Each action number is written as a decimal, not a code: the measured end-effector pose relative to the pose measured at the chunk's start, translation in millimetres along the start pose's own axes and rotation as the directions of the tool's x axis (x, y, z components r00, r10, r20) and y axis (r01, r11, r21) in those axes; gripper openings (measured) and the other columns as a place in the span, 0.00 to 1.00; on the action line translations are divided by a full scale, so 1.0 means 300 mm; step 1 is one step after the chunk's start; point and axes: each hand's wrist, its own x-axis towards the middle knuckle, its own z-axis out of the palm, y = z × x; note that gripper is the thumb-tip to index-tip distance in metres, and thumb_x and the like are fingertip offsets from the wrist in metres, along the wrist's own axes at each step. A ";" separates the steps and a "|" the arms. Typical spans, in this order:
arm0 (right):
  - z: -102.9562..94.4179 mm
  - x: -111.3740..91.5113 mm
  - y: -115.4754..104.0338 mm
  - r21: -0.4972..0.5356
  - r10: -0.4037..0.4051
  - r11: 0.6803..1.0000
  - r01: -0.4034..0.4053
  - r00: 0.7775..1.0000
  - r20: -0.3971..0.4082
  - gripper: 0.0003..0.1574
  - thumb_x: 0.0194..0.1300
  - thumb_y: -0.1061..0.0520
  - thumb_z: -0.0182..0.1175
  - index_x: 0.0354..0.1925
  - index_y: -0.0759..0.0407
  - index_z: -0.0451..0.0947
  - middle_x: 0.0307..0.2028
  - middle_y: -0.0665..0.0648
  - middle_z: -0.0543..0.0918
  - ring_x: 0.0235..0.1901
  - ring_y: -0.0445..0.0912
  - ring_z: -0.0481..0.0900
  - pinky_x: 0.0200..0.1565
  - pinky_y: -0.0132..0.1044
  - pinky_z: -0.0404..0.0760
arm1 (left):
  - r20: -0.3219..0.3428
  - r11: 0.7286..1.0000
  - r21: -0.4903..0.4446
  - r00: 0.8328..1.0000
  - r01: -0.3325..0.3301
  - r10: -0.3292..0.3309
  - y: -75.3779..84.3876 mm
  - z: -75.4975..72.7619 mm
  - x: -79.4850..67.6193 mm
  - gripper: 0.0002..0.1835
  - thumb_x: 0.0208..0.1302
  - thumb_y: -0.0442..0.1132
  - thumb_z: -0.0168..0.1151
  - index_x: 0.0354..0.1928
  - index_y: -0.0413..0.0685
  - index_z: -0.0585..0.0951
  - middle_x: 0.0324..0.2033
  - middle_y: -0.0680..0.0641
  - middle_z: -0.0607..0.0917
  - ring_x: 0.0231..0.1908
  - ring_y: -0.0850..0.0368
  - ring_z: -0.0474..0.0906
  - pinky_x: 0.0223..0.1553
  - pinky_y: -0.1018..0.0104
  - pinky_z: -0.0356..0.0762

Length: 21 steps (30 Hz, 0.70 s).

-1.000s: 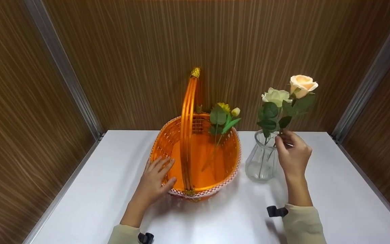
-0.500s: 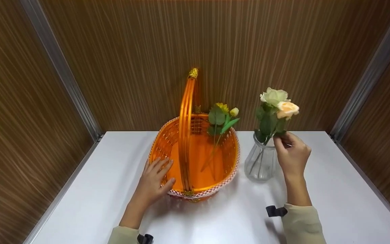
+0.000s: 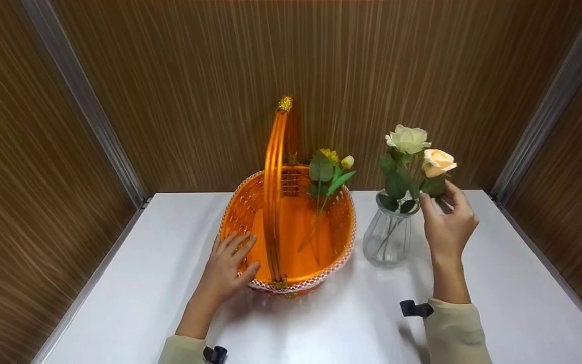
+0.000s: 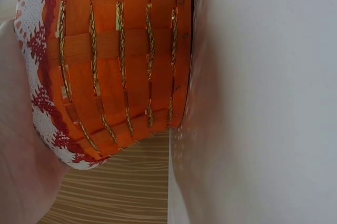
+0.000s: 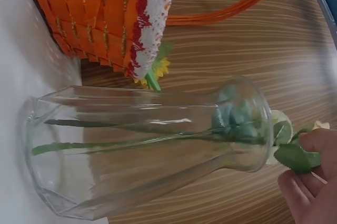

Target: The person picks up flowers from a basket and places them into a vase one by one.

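My left hand rests on the near-left rim of an orange woven basket, fingers spread and reaching over the edge. In the left wrist view, the palm lies against the basket's red-and-white lace trim. To the right stands a clear glass vase holding a white flower and a peach rose, their stems crossing inside. Beside the vase mouth is my right hand, thumb and fingers apart around a green leaf under the rose.
A yellow flower and a pale tulip bud lean in the basket's back right. The tall basket handle arches over its middle. Wood-grain panels enclose the white table.
The peach rose came down and left into the vase, then tipped slightly right. My right hand has loosened from the stem and moved a little right. The left hand stays on the rim.
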 end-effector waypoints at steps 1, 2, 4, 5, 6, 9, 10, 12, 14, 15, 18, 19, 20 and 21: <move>-0.004 0.003 -0.008 0.003 -0.001 1.000 0.001 1.000 -0.013 0.25 0.54 0.64 0.73 0.53 0.61 0.84 0.44 0.60 0.88 0.45 0.45 0.86 0.49 0.30 0.83 | -0.001 1.000 0.000 1.000 0.001 -0.001 0.001 0.000 0.000 0.32 0.67 0.55 0.57 0.71 0.51 0.72 0.65 0.43 0.77 0.67 0.34 0.67 0.69 0.28 0.49; -0.008 0.003 -0.019 0.002 -0.003 1.000 0.003 1.000 -0.026 0.25 0.54 0.64 0.73 0.53 0.61 0.84 0.46 0.60 0.88 0.47 0.45 0.86 0.51 0.30 0.82 | 0.001 1.000 -0.003 1.000 0.004 -0.004 0.001 0.000 0.000 0.32 0.67 0.55 0.56 0.71 0.51 0.72 0.66 0.43 0.76 0.67 0.35 0.67 0.69 0.29 0.49; -0.018 0.001 -0.052 0.005 -0.009 1.000 0.009 0.999 -0.052 0.25 0.54 0.66 0.72 0.53 0.63 0.84 0.48 0.61 0.87 0.50 0.45 0.85 0.55 0.30 0.80 | 0.012 1.000 -0.011 1.000 0.011 -0.010 0.002 0.001 -0.002 0.33 0.68 0.56 0.56 0.71 0.52 0.71 0.66 0.42 0.76 0.68 0.34 0.66 0.69 0.29 0.48; -0.024 -0.003 -0.075 0.017 -0.016 1.000 0.017 0.998 -0.065 0.25 0.54 0.68 0.71 0.53 0.65 0.84 0.48 0.62 0.87 0.51 0.46 0.84 0.56 0.31 0.79 | 0.019 1.000 -0.015 1.000 0.014 -0.014 0.004 0.002 -0.004 0.33 0.68 0.56 0.55 0.71 0.52 0.71 0.66 0.42 0.76 0.68 0.34 0.66 0.70 0.29 0.48; -0.029 -0.008 -0.101 0.036 -0.024 0.999 0.027 0.997 -0.076 0.25 0.53 0.69 0.71 0.52 0.67 0.83 0.49 0.63 0.86 0.53 0.46 0.84 0.57 0.32 0.79 | 0.025 1.000 -0.016 1.000 0.016 -0.016 0.005 0.003 -0.005 0.33 0.68 0.56 0.55 0.71 0.52 0.71 0.66 0.42 0.76 0.68 0.34 0.66 0.70 0.29 0.48; -0.039 -0.027 -0.182 0.080 -0.066 0.994 0.074 0.992 -0.103 0.22 0.54 0.71 0.68 0.49 0.72 0.83 0.50 0.66 0.86 0.54 0.48 0.83 0.59 0.33 0.77 | 0.038 1.000 -0.010 0.999 0.014 -0.013 0.008 0.005 -0.008 0.33 0.69 0.57 0.54 0.72 0.52 0.70 0.67 0.43 0.75 0.68 0.34 0.66 0.70 0.29 0.47; -0.040 -0.033 -0.205 0.098 -0.082 0.991 0.093 0.991 -0.107 0.21 0.54 0.71 0.67 0.49 0.72 0.83 0.50 0.67 0.85 0.53 0.48 0.83 0.59 0.33 0.77 | 0.039 1.000 -0.006 0.999 0.012 -0.012 0.008 0.006 -0.008 0.33 0.69 0.57 0.54 0.72 0.52 0.70 0.68 0.43 0.74 0.68 0.35 0.65 0.70 0.29 0.47; -0.035 -0.049 -0.237 0.138 -0.103 0.984 0.114 0.991 -0.090 0.20 0.54 0.72 0.66 0.48 0.73 0.83 0.49 0.69 0.85 0.53 0.47 0.83 0.59 0.34 0.78 | 0.036 1.000 -0.001 0.999 0.010 -0.010 0.009 0.005 -0.009 0.33 0.69 0.57 0.54 0.72 0.52 0.71 0.68 0.44 0.74 0.68 0.35 0.66 0.70 0.29 0.47; -0.019 -0.068 -0.250 0.197 -0.094 0.975 0.098 0.995 -0.029 0.20 0.54 0.73 0.67 0.48 0.74 0.83 0.48 0.71 0.85 0.50 0.46 0.84 0.58 0.33 0.79 | 0.032 1.000 0.001 0.999 0.009 -0.009 0.006 0.005 -0.012 0.33 0.68 0.57 0.54 0.71 0.51 0.71 0.67 0.44 0.75 0.68 0.35 0.66 0.70 0.29 0.48; -0.006 -0.079 -0.245 0.242 -0.067 0.968 0.061 0.998 0.019 0.21 0.54 0.73 0.67 0.49 0.74 0.82 0.48 0.71 0.85 0.49 0.45 0.85 0.56 0.32 0.80 | 0.032 1.000 -0.001 0.999 0.010 -0.010 0.005 0.004 -0.013 0.33 0.68 0.57 0.54 0.71 0.51 0.72 0.67 0.44 0.75 0.68 0.35 0.66 0.70 0.29 0.48; 0.043 -0.117 -0.225 0.352 0.024 0.930 -0.103 0.975 0.223 0.21 0.57 0.73 0.67 0.51 0.72 0.81 0.47 0.68 0.85 0.46 0.46 0.84 0.51 0.31 0.82 | 0.032 1.000 0.000 0.999 0.015 -0.015 0.000 0.001 -0.012 0.33 0.68 0.57 0.54 0.71 0.51 0.72 0.67 0.43 0.75 0.68 0.35 0.66 0.69 0.29 0.48; 0.064 -0.130 -0.215 0.377 0.060 0.909 -0.175 0.953 0.296 0.22 0.58 0.72 0.67 0.53 0.71 0.81 0.47 0.66 0.85 0.46 0.46 0.84 0.50 0.30 0.82 | 0.033 1.000 0.000 0.999 0.015 -0.015 -0.001 0.000 -0.010 0.33 0.68 0.58 0.54 0.71 0.51 0.71 0.67 0.43 0.75 0.68 0.35 0.66 0.69 0.29 0.48; 0.085 -0.142 -0.206 0.398 0.090 0.885 -0.244 0.926 0.367 0.22 0.60 0.70 0.67 0.53 0.70 0.80 0.47 0.64 0.85 0.46 0.47 0.84 0.49 0.31 0.83 | 0.031 1.000 -0.003 0.999 0.015 -0.015 -0.003 -0.002 -0.008 0.33 0.68 0.57 0.54 0.71 0.51 0.71 0.67 0.43 0.75 0.68 0.35 0.66 0.69 0.29 0.48; 0.107 -0.154 -0.197 0.410 0.109 0.860 -0.303 0.895 0.433 0.22 0.61 0.69 0.66 0.54 0.70 0.80 0.48 0.63 0.85 0.46 0.49 0.83 0.49 0.32 0.83 | 0.030 1.000 -0.003 0.999 0.016 -0.016 -0.003 -0.004 -0.004 0.33 0.68 0.57 0.54 0.71 0.51 0.71 0.67 0.43 0.75 0.68 0.35 0.65 0.70 0.29 0.47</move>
